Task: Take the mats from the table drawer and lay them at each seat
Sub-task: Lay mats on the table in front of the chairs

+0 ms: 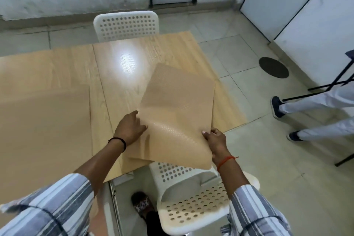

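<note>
A tan, dotted mat (178, 107) is held tilted over the right end of the light wooden table (118, 74), its near edge curling down. My right hand (215, 140) pinches the mat's near right edge. My left hand (130, 126) grips its left edge with the thumb on top. The mat looks like more than one sheet stacked together; I cannot tell how many. A large tan sheet (44, 132) lies flat over the table's left part.
One white perforated chair (193, 197) stands right below my hands at the table's near side. Another white chair (126, 25) sits at the far side. A person's legs (314, 113) and black stand legs are at the right. A round floor drain (273, 67) lies beyond.
</note>
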